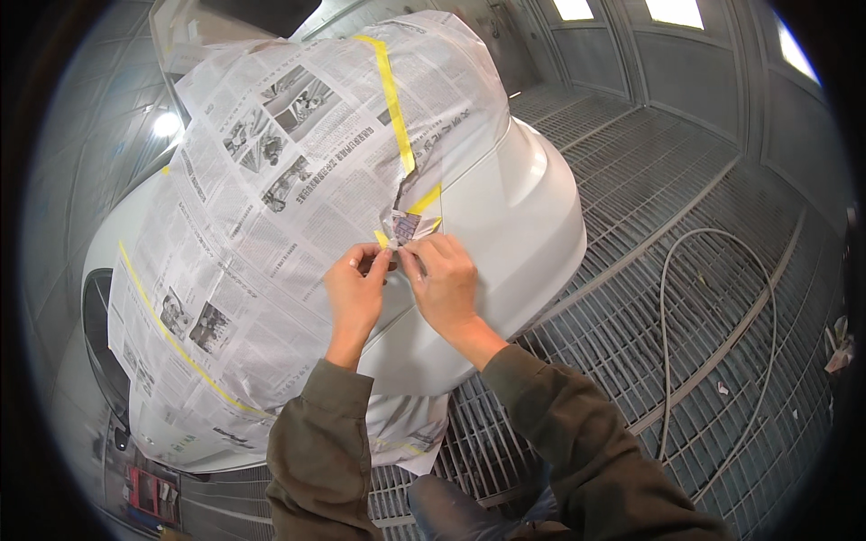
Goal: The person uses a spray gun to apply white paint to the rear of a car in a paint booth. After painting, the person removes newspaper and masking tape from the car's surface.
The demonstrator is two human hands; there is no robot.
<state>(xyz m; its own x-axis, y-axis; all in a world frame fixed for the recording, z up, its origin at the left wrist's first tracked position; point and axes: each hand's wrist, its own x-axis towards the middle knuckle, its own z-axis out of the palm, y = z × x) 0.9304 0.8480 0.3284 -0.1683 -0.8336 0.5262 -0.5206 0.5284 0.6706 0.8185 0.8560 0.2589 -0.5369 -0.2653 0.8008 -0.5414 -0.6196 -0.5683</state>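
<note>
L hand (354,287) + R hand (446,278) pinch near edge of crumpled paper flap (408,225), just fwd of fingertips, approx. equally near both; long axis unclear. Beyond: yellow tape strip (391,101) runs fwd; newspaper sheet (253,212) to L, white bumper (546,212) to R.

A floor of metal grating (631,279) is crossed by pale bars, and a looped grey hose (773,325) is laid on it. A white scrap (723,389) is enclosed by the hose's loop. Beyond the hose, a grey panelled wall (591,59) is lined with bright rectangular panes (675,13). Well left of the hose, a round light (166,124) and a red rack (152,494) are seen.
</note>
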